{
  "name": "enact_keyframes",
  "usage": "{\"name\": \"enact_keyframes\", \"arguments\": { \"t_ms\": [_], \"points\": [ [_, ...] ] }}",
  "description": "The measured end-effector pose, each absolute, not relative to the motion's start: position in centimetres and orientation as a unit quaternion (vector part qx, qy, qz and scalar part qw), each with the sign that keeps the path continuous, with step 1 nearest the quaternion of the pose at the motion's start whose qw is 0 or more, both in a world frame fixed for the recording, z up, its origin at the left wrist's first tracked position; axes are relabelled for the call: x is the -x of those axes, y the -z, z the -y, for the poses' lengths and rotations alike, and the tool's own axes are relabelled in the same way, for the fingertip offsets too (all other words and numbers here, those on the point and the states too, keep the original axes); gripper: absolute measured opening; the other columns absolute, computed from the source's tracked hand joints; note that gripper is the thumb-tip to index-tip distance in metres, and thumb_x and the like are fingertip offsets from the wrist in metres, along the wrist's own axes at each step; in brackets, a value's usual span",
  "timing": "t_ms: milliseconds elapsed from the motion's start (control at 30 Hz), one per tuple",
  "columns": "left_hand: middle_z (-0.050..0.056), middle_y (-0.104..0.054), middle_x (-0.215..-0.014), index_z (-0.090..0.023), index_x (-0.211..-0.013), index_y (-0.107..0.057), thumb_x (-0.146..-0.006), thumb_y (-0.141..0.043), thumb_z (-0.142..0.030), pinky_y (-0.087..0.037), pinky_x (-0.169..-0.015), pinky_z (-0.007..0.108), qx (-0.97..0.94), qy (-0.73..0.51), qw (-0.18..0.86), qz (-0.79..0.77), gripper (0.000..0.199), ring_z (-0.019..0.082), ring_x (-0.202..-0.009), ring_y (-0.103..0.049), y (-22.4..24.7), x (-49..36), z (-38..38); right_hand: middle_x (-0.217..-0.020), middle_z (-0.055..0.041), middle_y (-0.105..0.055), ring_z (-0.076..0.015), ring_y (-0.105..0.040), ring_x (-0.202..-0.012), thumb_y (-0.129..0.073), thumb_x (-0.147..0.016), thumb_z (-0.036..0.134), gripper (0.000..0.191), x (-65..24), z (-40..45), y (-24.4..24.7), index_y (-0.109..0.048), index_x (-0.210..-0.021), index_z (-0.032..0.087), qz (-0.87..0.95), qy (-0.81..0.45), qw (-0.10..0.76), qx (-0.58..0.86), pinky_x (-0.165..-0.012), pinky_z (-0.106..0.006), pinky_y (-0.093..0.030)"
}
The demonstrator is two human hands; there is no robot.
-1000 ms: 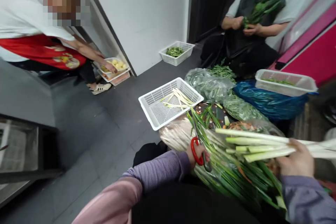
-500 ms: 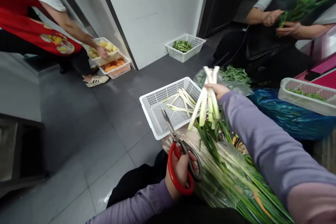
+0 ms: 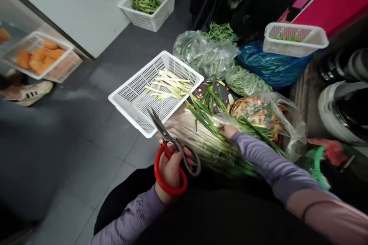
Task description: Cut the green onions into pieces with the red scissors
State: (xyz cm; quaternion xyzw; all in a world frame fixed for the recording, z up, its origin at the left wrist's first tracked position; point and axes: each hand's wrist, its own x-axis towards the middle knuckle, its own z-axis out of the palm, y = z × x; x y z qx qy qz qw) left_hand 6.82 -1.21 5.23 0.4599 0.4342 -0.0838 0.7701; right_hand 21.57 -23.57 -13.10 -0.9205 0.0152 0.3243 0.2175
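My left hand (image 3: pixel 171 168) is closed around the handles of red-handled scissors (image 3: pixel 165 134); their blades are slightly apart and point up-left in front of the basket. My right hand (image 3: pixel 229 130) is closed on green scallion leaves (image 3: pixel 207 118) lying across the bundle, its fingertips partly hidden. Beneath them, a large bunch of long scallions (image 3: pixel 186 125) rests in clear plastic, white ends toward the basket. Cut white scallion stalks (image 3: pixel 169 84) lie inside the white perforated basket (image 3: pixel 130 91), just beyond the scissors.
Bagged greens (image 3: pixel 198 55), a blue plastic bag (image 3: pixel 277 67) and a bag of brownish scraps (image 3: pixel 255 109) crowd the far right. Baskets of green vegetables (image 3: pixel 146 4) and orange vegetables (image 3: pixel 40 59) stand on the floor. A person's shoe (image 3: pixel 36 92) is at left.
My right hand has let go of the white stalks, which now lie in the basket, and moved down to the green leaves. The scissors remain in my left hand. The view has tilted down and right.
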Motion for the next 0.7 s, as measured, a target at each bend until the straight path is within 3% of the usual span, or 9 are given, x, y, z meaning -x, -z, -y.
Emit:
{"name": "enact_keyframes", "arguments": {
  "t_ms": [100, 167, 300, 433, 633, 700],
  "points": [
    [-0.001, -0.063, -0.057, -0.016, -0.074, -0.055, -0.049, -0.062, -0.027, -0.046, -0.039, 0.024, -0.464, 0.108, 0.758, -0.445, 0.028, 0.013, -0.041, -0.055, -4.7, -6.8, 3.6, -0.127, -0.0236, -0.052, -0.0321, -0.051, -0.118, -0.059, -0.082, 0.017, 0.055, -17.6, 23.9, 17.1, -0.048, -0.135, 0.008, 0.049, -0.318, 0.137, 0.937, -0.098, -0.043, -0.040],
    [-0.002, -0.061, -0.054, -0.016, -0.073, -0.055, -0.047, -0.061, -0.028, -0.044, -0.038, 0.023, -0.469, 0.122, 0.752, -0.448, 0.029, 0.012, -0.040, -0.054, -4.3, -6.9, 4.9, -0.138, -0.0242, -0.042, -0.0347, -0.041, -0.127, -0.056, -0.085, 0.021, 0.065, -17.4, 23.1, 18.7, -0.035, -0.146, 0.012, 0.098, -0.311, 0.103, 0.940, -0.100, -0.046, -0.037],
    [0.000, -0.061, -0.054, -0.015, -0.073, -0.055, -0.046, -0.064, -0.032, -0.043, -0.038, 0.023, -0.492, 0.146, 0.735, -0.442, 0.033, 0.012, -0.041, -0.053, -3.5, -7.6, 6.4, -0.141, -0.0206, -0.039, -0.0324, -0.049, -0.119, -0.064, -0.081, 0.026, 0.076, -20.0, 22.8, 20.3, -0.032, -0.149, 0.023, 0.170, -0.336, 0.064, 0.924, -0.092, -0.041, -0.043],
    [0.001, -0.064, -0.059, -0.015, -0.076, -0.056, -0.047, -0.066, -0.033, -0.046, -0.040, 0.025, -0.520, 0.131, 0.716, -0.447, 0.035, 0.014, -0.044, -0.056, -2.3, -8.8, 6.5, -0.133, -0.0123, -0.049, -0.0251, -0.053, -0.114, -0.053, -0.087, 0.024, 0.065, -23.5, 25.4, 20.3, -0.033, -0.148, 0.033, 0.194, -0.328, 0.050, 0.923, -0.093, -0.036, -0.042],
    [0.001, -0.064, -0.062, -0.015, -0.081, -0.056, -0.050, -0.070, -0.033, -0.046, -0.042, 0.025, -0.515, 0.178, 0.720, -0.430, 0.039, 0.014, -0.047, -0.058, -1.6, -9.8, 6.4, -0.131, -0.0216, -0.051, -0.0343, -0.047, -0.122, -0.043, -0.090, 0.025, 0.054, -28.4, 33.7, 18.0, -0.042, -0.144, 0.018, 0.123, -0.268, -0.004, 0.956, -0.097, -0.052, -0.038],
    [0.000, -0.063, -0.062, -0.015, -0.081, -0.055, -0.051, -0.069, -0.034, -0.045, -0.043, 0.024, -0.509, 0.185, 0.723, -0.430, 0.038, 0.014, -0.047, -0.058, -1.4, -9.9, 6.4, -0.141, -0.0204, -0.044, -0.0368, -0.040, -0.129, -0.051, -0.089, 0.035, 0.061, -28.9, 37.3, 17.6, -0.037, -0.146, 0.020, 0.085, -0.232, -0.017, 0.969, -0.099, -0.055, -0.038]
  ]
}}
